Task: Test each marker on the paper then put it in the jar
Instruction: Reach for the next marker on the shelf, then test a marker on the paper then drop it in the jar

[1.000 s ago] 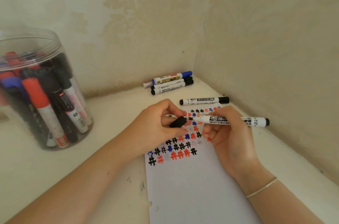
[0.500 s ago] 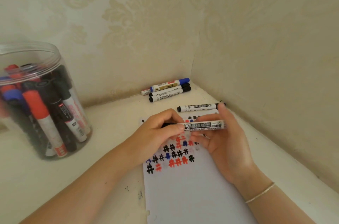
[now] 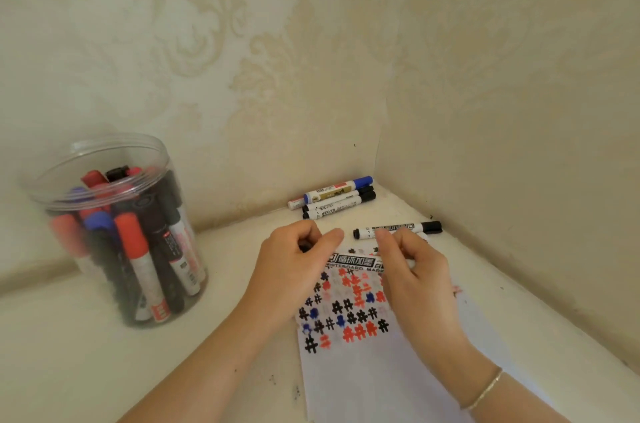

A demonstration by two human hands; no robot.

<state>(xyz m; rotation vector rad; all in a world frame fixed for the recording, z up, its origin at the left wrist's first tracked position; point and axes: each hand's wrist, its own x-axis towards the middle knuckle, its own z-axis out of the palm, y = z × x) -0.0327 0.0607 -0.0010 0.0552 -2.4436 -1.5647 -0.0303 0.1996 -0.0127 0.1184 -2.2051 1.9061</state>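
Both hands hold one white whiteboard marker [image 3: 353, 262] level above the top of the paper [image 3: 391, 377]. My left hand [image 3: 294, 266] curls round its left end, where the black cap is mostly hidden. My right hand [image 3: 415, 270] pinches its right end. The paper bears rows of black, red and blue hash marks [image 3: 346, 311]. A clear plastic jar [image 3: 114, 228] stands open at the left, holding several red, blue and black markers.
A black-capped marker [image 3: 398, 229] lies just beyond my hands. Three more markers [image 3: 334, 198], one blue-capped, lie in the corner against the back wall. Walls close the surface at the back and right.
The cap, apart from the marker in my left hand a second ago, has been brought onto its tip. My hands have come together along the marker. The camera has tilted up.
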